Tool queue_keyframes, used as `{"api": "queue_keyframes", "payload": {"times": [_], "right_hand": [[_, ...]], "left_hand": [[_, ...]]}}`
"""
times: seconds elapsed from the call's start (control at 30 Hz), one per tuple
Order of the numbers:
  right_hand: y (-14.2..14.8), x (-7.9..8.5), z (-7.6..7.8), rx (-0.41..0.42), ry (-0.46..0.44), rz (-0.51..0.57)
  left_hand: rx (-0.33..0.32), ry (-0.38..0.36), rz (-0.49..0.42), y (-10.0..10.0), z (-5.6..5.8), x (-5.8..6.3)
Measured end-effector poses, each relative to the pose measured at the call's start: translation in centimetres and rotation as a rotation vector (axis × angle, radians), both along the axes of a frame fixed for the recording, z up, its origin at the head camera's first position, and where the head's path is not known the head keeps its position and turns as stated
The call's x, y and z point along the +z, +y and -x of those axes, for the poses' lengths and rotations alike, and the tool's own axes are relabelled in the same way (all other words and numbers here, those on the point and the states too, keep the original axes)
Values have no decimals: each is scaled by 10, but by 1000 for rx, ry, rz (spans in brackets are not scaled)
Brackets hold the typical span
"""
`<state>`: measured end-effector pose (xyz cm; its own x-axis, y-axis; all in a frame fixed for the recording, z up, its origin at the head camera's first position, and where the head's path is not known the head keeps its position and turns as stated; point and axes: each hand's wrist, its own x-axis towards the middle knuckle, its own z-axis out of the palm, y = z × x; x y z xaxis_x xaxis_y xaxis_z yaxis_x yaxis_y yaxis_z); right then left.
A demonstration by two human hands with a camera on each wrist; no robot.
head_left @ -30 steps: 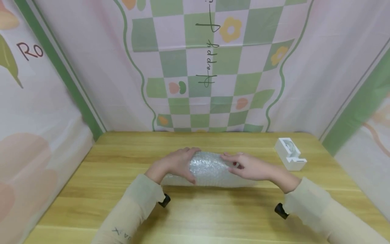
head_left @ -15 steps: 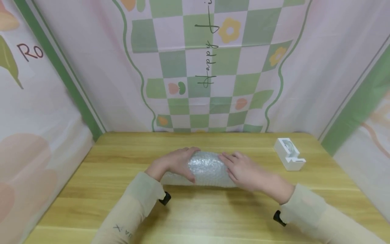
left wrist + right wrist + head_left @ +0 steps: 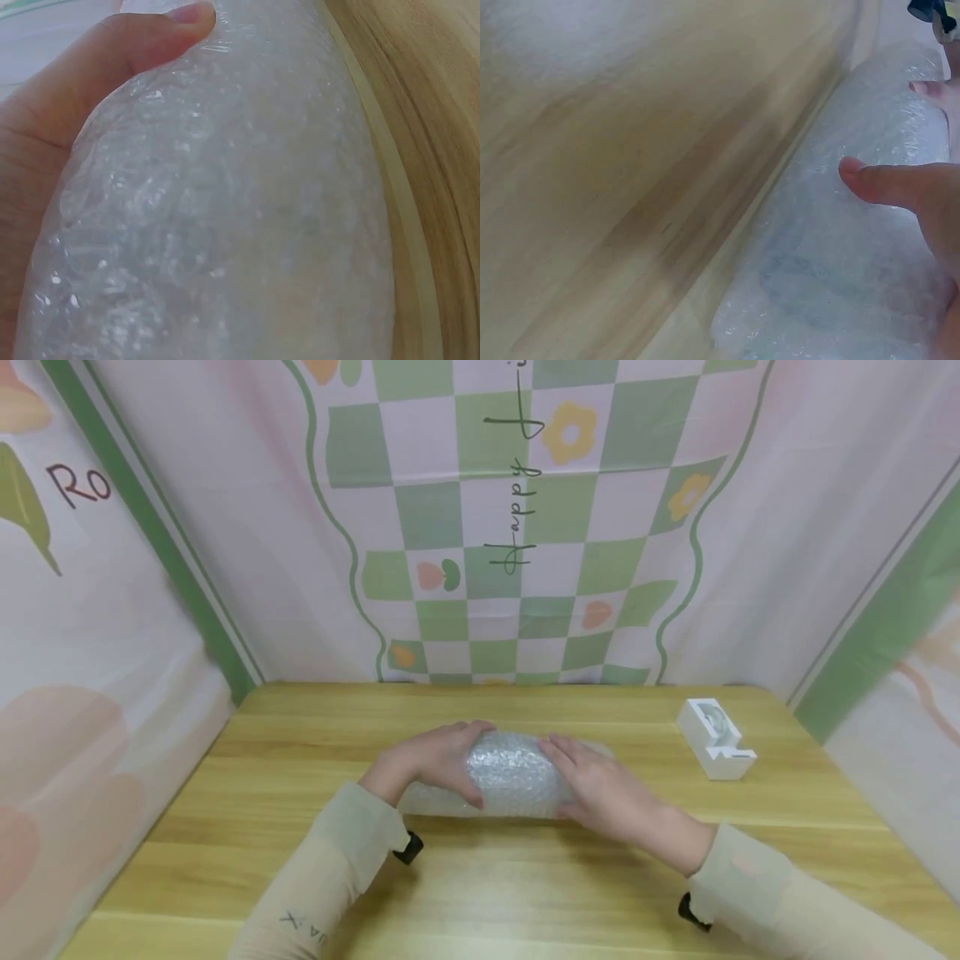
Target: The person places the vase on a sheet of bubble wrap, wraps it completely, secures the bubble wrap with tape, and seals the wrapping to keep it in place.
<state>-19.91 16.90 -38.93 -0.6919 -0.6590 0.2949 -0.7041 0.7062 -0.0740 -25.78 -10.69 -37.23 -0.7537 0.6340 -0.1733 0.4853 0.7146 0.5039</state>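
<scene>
A bubble wrap roll [image 3: 517,777] lies crosswise on the wooden table; whatever it may enclose cannot be made out. My left hand [image 3: 442,764] grips its left part, thumb along the near side and fingers over the top. The left wrist view shows that thumb [image 3: 161,37] against the crinkled plastic [image 3: 217,195]. On the right part, my right hand [image 3: 603,789] holds the roll, its fingers over the top and its thumb at the near side. The right thumb [image 3: 877,182] presses the wrap in the right wrist view. The far-side fingertips of both hands are hidden.
A white tape dispenser [image 3: 716,739] with a roll of clear tape stands at the back right of the table [image 3: 480,885]. Printed curtains [image 3: 495,527] hang behind and on both sides.
My right hand has turned from a loose touch on the wrap to lying over its right part, thumb on the near side. The left hand and the tape dispenser stay put.
</scene>
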Motion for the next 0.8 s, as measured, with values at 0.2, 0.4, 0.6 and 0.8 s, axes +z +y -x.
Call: {"api": "queue_keyframes", "payload": {"times": [0.2, 0.4, 0.6, 0.8], "right_hand": [[-2, -2, 2, 36, 39, 16], [-3, 6, 5, 32, -25, 7], [-1, 8, 7, 24, -62, -2], [-1, 8, 9, 25, -100, 8]], "left_hand": [[-2, -5, 5, -2, -3, -1], [-15, -37, -22, -4, -4, 2], [-5, -49, -49, -3, -7, 7], [-8, 140, 45, -2, -13, 4]]}}
